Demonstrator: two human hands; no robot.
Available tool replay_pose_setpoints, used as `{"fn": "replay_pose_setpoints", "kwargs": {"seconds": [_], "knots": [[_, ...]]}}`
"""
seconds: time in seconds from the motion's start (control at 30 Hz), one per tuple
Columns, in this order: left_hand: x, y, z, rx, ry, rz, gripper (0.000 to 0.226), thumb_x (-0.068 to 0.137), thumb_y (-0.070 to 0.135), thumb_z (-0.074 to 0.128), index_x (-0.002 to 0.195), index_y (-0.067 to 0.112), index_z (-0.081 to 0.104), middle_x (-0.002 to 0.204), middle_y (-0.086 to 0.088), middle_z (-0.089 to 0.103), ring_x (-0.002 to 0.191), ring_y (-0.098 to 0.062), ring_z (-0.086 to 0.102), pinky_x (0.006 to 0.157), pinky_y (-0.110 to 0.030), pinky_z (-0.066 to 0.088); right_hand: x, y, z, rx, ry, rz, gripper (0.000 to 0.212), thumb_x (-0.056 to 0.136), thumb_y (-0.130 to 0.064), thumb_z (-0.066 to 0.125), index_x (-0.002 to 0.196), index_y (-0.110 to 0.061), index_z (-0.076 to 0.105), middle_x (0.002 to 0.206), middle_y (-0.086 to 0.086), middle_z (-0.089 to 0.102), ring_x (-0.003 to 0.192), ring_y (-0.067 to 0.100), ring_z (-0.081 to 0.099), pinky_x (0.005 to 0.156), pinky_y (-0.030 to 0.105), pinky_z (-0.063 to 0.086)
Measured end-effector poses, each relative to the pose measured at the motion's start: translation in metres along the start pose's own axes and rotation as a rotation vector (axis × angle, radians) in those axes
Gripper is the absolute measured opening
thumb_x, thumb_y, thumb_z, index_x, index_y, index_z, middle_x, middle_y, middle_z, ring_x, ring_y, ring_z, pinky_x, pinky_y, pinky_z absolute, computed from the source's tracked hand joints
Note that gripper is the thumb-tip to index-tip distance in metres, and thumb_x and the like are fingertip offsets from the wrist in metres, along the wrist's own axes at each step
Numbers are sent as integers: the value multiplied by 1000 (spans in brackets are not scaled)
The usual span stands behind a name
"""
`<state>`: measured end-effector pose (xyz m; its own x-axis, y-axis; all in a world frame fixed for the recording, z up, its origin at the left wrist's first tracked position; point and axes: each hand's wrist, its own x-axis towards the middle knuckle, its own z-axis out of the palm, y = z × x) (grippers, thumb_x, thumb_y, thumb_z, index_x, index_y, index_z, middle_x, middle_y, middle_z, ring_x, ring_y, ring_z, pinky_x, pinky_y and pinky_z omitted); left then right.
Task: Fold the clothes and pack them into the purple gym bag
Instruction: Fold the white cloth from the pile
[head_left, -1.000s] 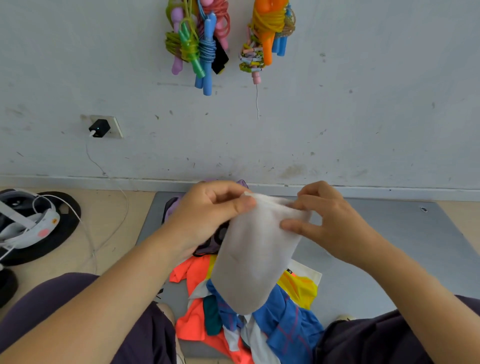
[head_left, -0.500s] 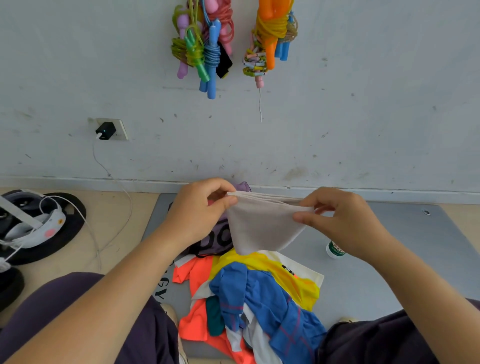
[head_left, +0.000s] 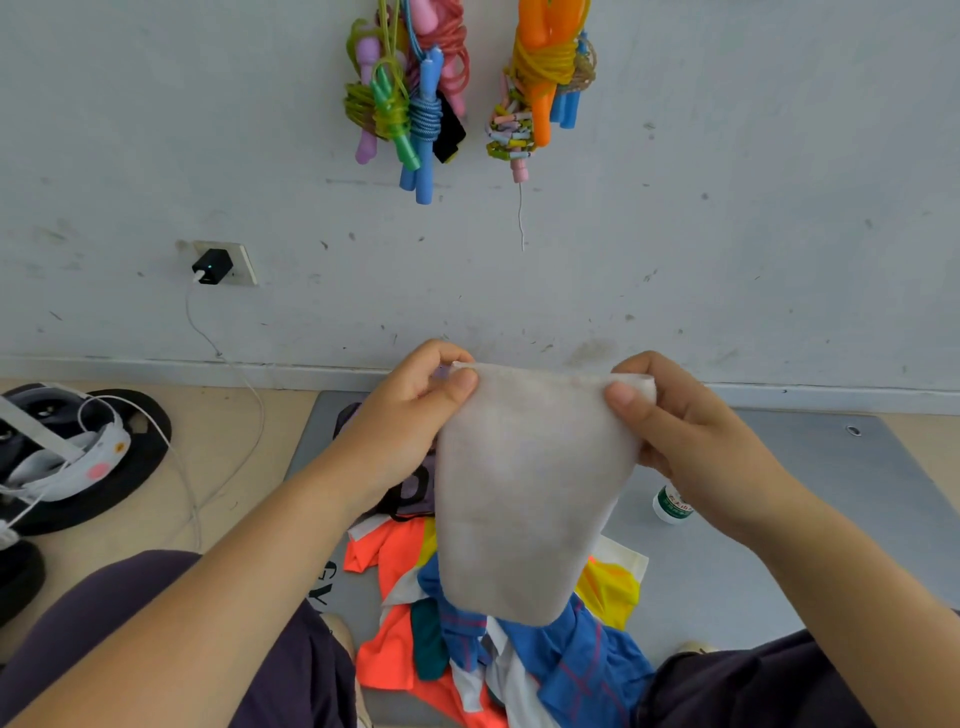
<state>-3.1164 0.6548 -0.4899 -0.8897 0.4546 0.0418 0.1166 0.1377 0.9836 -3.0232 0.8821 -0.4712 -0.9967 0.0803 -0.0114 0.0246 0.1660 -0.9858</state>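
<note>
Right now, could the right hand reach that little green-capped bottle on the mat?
Probably yes: the bottle stands just below the right hand with bare mat between, but that hand is pinching the white cloth.

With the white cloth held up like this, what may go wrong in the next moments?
1. Both the left hand and the right hand pinch the white cloth only at its top corners, so it may slip and lose its fold.
2. It hangs over the unfolded clothes pile; lowered there, it may get mixed in.
3. The purple gym bag is mostly hidden behind the cloth and left hand, so aiming could be hard.
</note>
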Motion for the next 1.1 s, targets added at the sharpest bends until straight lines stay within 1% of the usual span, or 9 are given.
{"fn": "replay_pose_setpoints", "kwargs": {"seconds": [0.1, 0.23, 0.37, 0.47, 0.57, 0.67, 0.8, 0.97, 1.1], "knots": [[-3, 7, -5, -432, -214, -155, 23, 84, 47, 66, 98, 30, 74, 90, 6, 72, 81, -12, 67, 61, -23, 51, 1, -2, 2, 115, 88, -27, 27, 81, -49, 58, 82, -22, 56, 68, -7, 52, 59, 6, 49, 50, 19, 43], [-10, 1, -2, -199, -522, -223, 30, 76, 37, 77, 103, 22, 77, 112, -1, 74, 107, -14, 69, 81, -20, 53, 3, 2, -3, 174, 190, -39, 22, 88, -47, 60, 84, -26, 64, 74, -9, 63, 65, 5, 57, 51, 18, 46], [-6, -5, 3, -268, -299, -274, 29, 70, 27, 76, 97, 17, 78, 113, -6, 73, 103, -18, 70, 78, -22, 56, 5, 6, -4, 308, -12, 103, 47, 79, -62, 64, 106, -24, 75, 111, 2, 73, 102, 14, 70, 72, 23, 56], [-5, -2, -1, -303, -162, -275, 49, 61, 38, 80, 103, 14, 75, 123, -12, 67, 101, -21, 71, 75, -27, 57, 4, 8, -2, 214, -146, 180, 39, 80, -50, 69, 107, -22, 75, 115, 5, 72, 109, 19, 68, 80, 21, 55], [-5, 0, 3, -188, -70, -290, 52, 64, 50, 80, 102, 15, 73, 123, -17, 63, 88, -27, 71, 58, -34, 50, 6, 10, -2, 238, -68, 155, 35, 81, -38, 68, 108, -18, 73, 112, 7, 73, 105, 21, 69, 78, 24, 56], [-5, 1, 7, -84, -18, -293, 50, 69, 59, 76, 94, 16, 73, 116, -17, 65, 90, -39, 68, 63, -45, 40, 4, 8, 1, 242, 13, 81, 30, 82, -39, 65, 109, -28, 72, 108, 5, 74, 99, 20, 71, 73, 26, 57], [-5, 1, 8, -159, -22, -228, 17, 89, 41, 65, 85, 29, 76, 88, 0, 77, 76, -13, 72, 56, -27, 52, 3, 7, 6, 210, 108, 69, 36, 79, -43, 67, 111, -27, 68, 100, 8, 75, 90, 24, 73, 69, 30, 59], [-2, -6, 11, -283, 99, -162, 48, 95, 25, 62, 139, 34, 49, 118, -2, 69, 107, -15, 68, 89, -32, 54, 6, 11, 7, 152, 294, 101, 52, 73, -47, 73, 118, -29, 56, 83, 4, 76, 76, 19, 73, 61, 29, 55], [-1, -5, 8, -250, 24, -70, 34, 96, 29, 60, 126, 45, 60, 108, 0, 67, 105, -12, 62, 93, -29, 45, 7, 11, 8, 150, 246, 24, 32, 76, -45, 72, 107, -35, 67, 72, 10, 67, 63, 16, 61, 57, 28, 51]]}}
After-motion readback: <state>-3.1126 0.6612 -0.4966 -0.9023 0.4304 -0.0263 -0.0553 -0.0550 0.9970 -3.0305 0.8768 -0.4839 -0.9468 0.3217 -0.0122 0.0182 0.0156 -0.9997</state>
